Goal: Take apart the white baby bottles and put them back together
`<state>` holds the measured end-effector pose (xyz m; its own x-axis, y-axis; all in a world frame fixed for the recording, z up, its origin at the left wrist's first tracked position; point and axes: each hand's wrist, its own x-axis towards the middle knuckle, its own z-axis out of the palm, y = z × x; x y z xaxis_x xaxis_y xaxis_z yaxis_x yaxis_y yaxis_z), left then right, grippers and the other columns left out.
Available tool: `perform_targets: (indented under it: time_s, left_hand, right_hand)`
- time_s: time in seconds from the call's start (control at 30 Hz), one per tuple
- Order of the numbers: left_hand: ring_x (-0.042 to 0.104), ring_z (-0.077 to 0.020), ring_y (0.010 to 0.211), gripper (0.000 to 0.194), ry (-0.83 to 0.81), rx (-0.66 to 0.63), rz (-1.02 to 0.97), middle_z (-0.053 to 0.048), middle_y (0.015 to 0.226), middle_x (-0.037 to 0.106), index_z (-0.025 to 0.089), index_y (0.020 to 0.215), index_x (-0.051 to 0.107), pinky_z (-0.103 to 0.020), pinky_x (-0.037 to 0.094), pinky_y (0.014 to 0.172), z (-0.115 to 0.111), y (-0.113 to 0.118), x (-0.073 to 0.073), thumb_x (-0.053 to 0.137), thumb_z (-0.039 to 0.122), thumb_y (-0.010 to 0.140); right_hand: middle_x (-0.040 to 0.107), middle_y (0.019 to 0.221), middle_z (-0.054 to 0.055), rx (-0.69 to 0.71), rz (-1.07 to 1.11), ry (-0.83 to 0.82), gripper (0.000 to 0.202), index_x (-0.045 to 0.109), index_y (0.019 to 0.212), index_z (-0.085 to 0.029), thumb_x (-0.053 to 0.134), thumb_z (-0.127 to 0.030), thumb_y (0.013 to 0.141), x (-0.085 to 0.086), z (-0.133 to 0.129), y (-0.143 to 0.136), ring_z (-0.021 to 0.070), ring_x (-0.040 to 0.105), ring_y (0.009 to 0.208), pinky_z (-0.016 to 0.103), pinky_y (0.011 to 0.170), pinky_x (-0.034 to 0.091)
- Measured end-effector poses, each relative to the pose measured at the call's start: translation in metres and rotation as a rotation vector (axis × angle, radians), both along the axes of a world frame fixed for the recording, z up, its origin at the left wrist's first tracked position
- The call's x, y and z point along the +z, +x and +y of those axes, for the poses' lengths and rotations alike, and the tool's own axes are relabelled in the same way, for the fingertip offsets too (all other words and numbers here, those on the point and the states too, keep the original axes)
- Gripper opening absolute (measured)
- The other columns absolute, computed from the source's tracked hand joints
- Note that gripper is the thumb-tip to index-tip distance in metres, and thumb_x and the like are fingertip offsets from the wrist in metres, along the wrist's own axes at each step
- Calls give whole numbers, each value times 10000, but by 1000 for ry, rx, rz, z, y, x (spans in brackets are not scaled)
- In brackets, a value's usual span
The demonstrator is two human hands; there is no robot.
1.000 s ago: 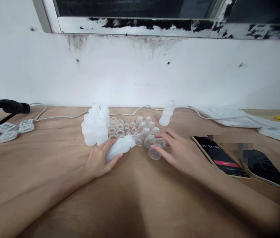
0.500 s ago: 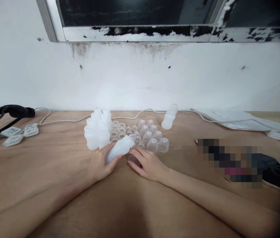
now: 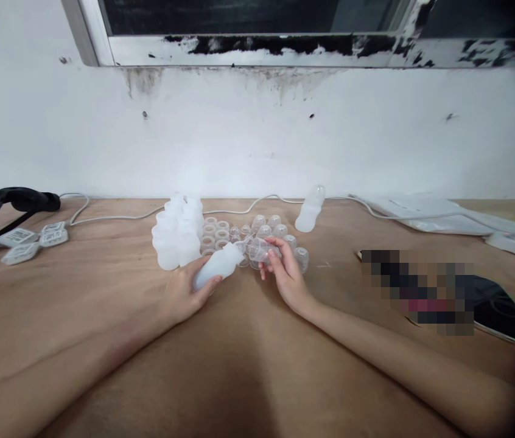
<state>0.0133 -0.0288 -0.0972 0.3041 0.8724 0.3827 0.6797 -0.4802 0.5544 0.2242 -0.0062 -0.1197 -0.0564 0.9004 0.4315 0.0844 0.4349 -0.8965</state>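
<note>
My left hand (image 3: pixel 183 291) is wrapped around a milky white baby bottle (image 3: pixel 215 269), which tilts with its top toward the right. A clear teat sits at the bottle's top. In my right hand (image 3: pixel 293 281), between thumb and fingers, is a clear domed cap (image 3: pixel 259 250), its near end beside the teat. Whether cap and teat touch, I cannot tell. Behind the hands are white bottles (image 3: pixel 173 240) in a cluster, rows of pale rings (image 3: pixel 209 230), small clear teats (image 3: pixel 234 233) and more domed caps (image 3: pixel 279 230). My right hand partly hides the caps.
A capped bottle (image 3: pixel 308 214) stands apart at the back right. A white cable (image 3: pixel 257 205) runs along the wall. Black straps (image 3: pixel 33 204) and white labelled packets (image 3: pixel 21 252) lie at left. Plastic bags (image 3: pixel 413 214) and a dark, partly blurred object (image 3: pixel 499 310) are at right.
My right hand has lifted away from beside the bottle and turned, and the clear cap in its fingers now shows plainly. The bottle stays in my left hand. The view has tilted slightly downward.
</note>
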Motion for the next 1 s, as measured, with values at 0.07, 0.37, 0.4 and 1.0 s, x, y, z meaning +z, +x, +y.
perform_targets:
  time_s: [0.07, 0.37, 0.4, 1.0]
  left_hand:
    - [538, -156, 815, 408, 5, -3, -2, -41, 944, 582, 145, 1090, 495, -241, 407, 721, 1, 0, -1, 426, 412, 789]
    - [541, -141, 815, 384, -4, -94, 44, -2, 969, 585, 193, 1087, 510, -219, 399, 698, -1, -1, 1, 452, 411, 777]
    - [541, -140, 805, 385, -9, -107, 44, -4, 962, 587, 191, 1088, 511, -219, 399, 695, -1, -1, 1, 454, 410, 775]
    - [497, -124, 699, 365, -144, -197, 32, -14, 833, 573, 163, 1054, 519, -217, 372, 634, -10, 1, 16, 441, 391, 779]
  right_hand:
    - [460, 716, 0, 4, 4, -4, 283, 357, 1067, -227, 360, -390, 836, 0, 0, 0, 93, 474, 555, 257, 532, 427]
    - [421, 946, 41, 107, 30, 19, 242, 355, 1034, -232, 390, -355, 829, 5, -4, 0, 70, 463, 585, 232, 494, 405]
    - [407, 992, 49, 125, 41, 15, 238, 352, 1024, -230, 397, -353, 825, 7, -4, 0, 65, 458, 581, 228, 481, 398]
    - [438, 1045, 63, 329, -140, 52, 335, 358, 1086, -220, 489, -277, 784, 13, -10, 2, 148, 463, 927, 291, 776, 414]
